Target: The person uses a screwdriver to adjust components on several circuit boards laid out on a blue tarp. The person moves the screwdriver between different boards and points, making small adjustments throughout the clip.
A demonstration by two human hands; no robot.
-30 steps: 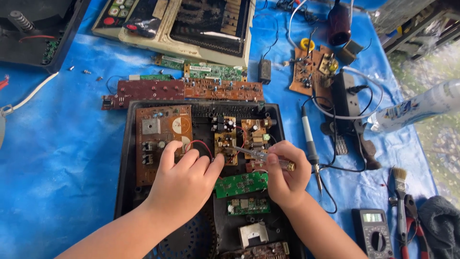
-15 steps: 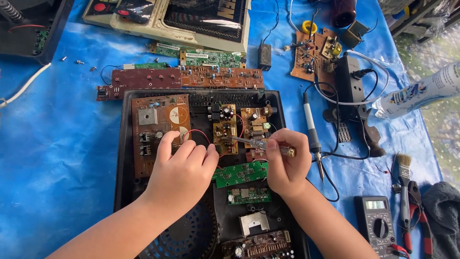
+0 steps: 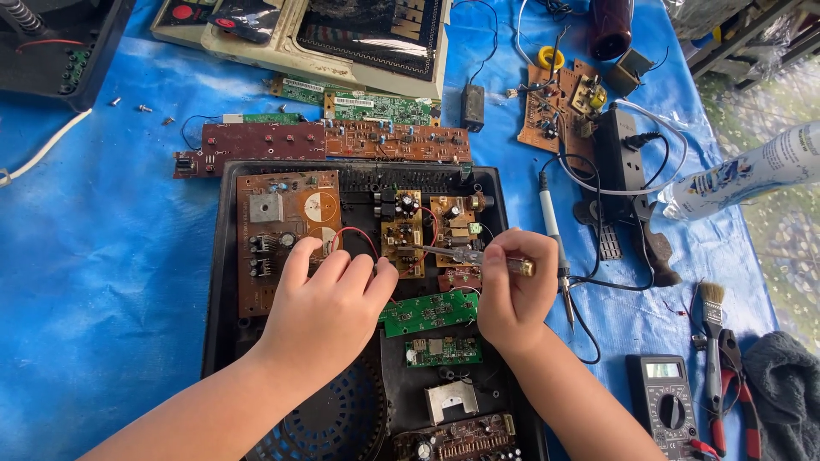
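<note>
Blue tarpaulin covers the work surface, and on it I see a black open chassis full of circuit boards. My left hand lies flat inside it, fingers loosely spread and gripping nothing, fingertips touching the edge of the large brown board beside a looping red wire. My right hand is curled closed around a thin screwdriver with a clear handle, its tip on what looks like the small brown board in the middle, though the contact point is too small to be sure of. A green board lies between both hands. A soldering iron lies just right of the chassis, and a multimeter sits near my right forearm.
</note>
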